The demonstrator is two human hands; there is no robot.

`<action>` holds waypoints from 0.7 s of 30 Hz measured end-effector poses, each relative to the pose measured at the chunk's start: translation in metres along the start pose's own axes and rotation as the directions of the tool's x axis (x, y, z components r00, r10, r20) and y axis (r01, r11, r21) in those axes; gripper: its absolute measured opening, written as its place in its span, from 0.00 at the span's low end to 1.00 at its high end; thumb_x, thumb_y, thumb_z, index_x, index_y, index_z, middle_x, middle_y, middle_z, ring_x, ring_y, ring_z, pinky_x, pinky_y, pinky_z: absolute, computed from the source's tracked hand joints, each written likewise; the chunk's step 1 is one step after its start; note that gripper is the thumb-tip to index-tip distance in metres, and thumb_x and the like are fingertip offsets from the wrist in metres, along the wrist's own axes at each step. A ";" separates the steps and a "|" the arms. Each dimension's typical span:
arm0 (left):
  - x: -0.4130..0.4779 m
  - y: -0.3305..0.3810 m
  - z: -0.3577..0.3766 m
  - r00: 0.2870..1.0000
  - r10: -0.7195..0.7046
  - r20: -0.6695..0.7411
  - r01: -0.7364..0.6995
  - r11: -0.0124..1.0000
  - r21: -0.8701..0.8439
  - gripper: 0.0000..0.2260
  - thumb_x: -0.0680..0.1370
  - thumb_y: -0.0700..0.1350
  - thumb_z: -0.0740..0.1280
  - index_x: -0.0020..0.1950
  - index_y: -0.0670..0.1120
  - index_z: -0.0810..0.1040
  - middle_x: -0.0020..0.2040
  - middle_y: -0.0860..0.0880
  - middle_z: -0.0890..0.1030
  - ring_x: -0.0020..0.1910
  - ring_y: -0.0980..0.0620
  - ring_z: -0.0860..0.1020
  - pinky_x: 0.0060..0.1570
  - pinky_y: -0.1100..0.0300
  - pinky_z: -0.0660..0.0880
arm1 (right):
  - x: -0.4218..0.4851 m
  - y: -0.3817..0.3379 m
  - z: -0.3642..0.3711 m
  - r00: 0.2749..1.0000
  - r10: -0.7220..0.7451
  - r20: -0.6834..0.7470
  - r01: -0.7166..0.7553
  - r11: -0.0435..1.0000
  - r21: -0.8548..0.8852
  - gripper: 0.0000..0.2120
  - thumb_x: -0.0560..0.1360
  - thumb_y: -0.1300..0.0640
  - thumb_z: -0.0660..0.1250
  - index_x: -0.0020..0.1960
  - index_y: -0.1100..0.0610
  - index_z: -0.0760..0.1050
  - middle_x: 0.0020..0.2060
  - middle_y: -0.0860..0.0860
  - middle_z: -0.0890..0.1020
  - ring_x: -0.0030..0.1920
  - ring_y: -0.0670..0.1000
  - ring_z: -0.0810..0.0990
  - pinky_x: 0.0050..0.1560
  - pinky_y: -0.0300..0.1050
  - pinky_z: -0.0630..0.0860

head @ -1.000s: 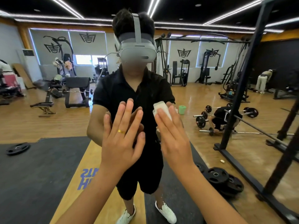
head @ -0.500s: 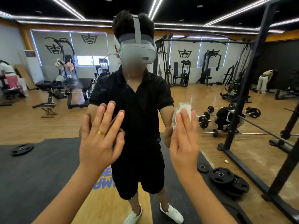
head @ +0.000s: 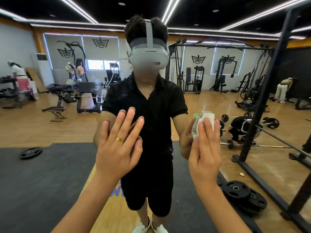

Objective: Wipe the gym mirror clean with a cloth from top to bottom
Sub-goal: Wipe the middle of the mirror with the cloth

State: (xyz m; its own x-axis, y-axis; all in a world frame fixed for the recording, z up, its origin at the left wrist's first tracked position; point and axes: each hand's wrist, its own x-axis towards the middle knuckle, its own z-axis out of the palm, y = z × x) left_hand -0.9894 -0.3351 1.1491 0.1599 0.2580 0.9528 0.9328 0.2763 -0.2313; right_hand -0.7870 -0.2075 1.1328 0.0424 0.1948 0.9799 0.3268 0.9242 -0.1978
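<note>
Cloth (head: 206, 119) is lying against the mirror (head: 50, 128), right of centre, at about chest height of the reflected person (head: 148, 105). Its white and pale-green folds are sticking out above and to the left of the fingertips of the right grip (head: 205, 152). That grip is lying wide and flat: its fingers (head: 204, 130) are running straight and close together, pressing the cloth onto the glass, with nothing curled round it.

The left grip (head: 117, 148) is holding nothing. It is resting palm-first on the mirror, fingers straight and fanned apart, meeting its own reflection. A gold ring (head: 120, 139) is sitting on one finger. The two grips are lying apart, at much the same height.

Dark crest logos (head: 100, 42) are showing on the grey blinds in the reflection, without legible words. Blue letters (head: 116, 193) on the wooden floor strip are peeking out beside the left forearm, too hidden to read. Plates (head: 242, 194) are lying on the floor at lower right.
</note>
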 end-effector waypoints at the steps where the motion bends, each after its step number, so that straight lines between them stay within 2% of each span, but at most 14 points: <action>1: 0.000 0.000 0.001 1.000 -0.002 -0.004 0.002 1.000 0.003 0.24 0.84 0.48 0.58 0.81 0.47 0.65 0.82 0.43 0.62 0.82 0.44 0.58 0.78 0.40 0.54 | 0.000 0.000 0.000 1.000 0.000 -0.002 0.000 1.000 0.012 0.19 0.82 0.68 0.61 0.72 0.71 0.71 0.74 0.56 0.70 0.81 0.60 0.59 0.80 0.50 0.60; 6: -0.002 0.000 0.003 1.000 0.004 -0.021 -0.004 0.999 0.032 0.25 0.84 0.48 0.58 0.82 0.48 0.63 0.84 0.46 0.57 0.82 0.44 0.57 0.79 0.41 0.52 | -0.001 0.003 0.002 0.999 -0.034 -0.016 0.035 0.998 0.060 0.18 0.81 0.71 0.62 0.70 0.72 0.72 0.73 0.58 0.71 0.80 0.63 0.60 0.80 0.55 0.60; 9: -0.002 0.001 0.003 0.999 0.016 -0.037 -0.015 0.999 0.048 0.25 0.83 0.48 0.58 0.81 0.47 0.64 0.84 0.48 0.55 0.82 0.46 0.56 0.80 0.43 0.51 | -0.003 0.000 0.004 0.998 -0.007 -0.062 0.012 0.996 0.089 0.16 0.81 0.71 0.62 0.68 0.72 0.73 0.71 0.60 0.73 0.81 0.60 0.60 0.80 0.57 0.61; 14: -0.002 0.000 0.004 0.999 0.017 -0.040 -0.015 0.998 0.060 0.23 0.84 0.49 0.57 0.80 0.46 0.65 0.84 0.48 0.55 0.83 0.46 0.55 0.80 0.44 0.50 | -0.006 0.002 0.007 0.998 0.030 -0.048 -0.023 0.988 0.150 0.17 0.81 0.72 0.62 0.70 0.69 0.73 0.71 0.59 0.73 0.80 0.62 0.62 0.78 0.61 0.63; 18: -0.002 0.003 0.003 0.999 0.019 -0.037 -0.017 0.999 0.043 0.24 0.83 0.47 0.59 0.79 0.45 0.67 0.84 0.48 0.55 0.82 0.46 0.56 0.76 0.37 0.57 | -0.008 0.005 0.008 0.999 0.024 -0.044 -0.015 0.977 0.213 0.17 0.82 0.72 0.62 0.70 0.69 0.72 0.72 0.62 0.72 0.79 0.65 0.62 0.71 0.73 0.68; 21: -0.002 0.002 0.004 0.999 0.011 -0.035 -0.009 0.999 0.041 0.24 0.84 0.48 0.57 0.80 0.45 0.66 0.84 0.48 0.55 0.82 0.45 0.56 0.77 0.38 0.55 | -0.007 0.003 0.007 0.997 0.069 -0.029 -0.059 0.966 0.252 0.17 0.82 0.72 0.62 0.71 0.69 0.72 0.71 0.61 0.73 0.79 0.65 0.62 0.74 0.70 0.66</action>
State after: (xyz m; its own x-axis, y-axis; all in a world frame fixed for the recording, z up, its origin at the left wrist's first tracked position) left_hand -0.9891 -0.3309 1.1457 0.1813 0.2283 0.9566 0.9173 0.3115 -0.2482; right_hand -0.7928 -0.2040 1.1252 0.0922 0.2483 0.9643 0.0751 0.9639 -0.2554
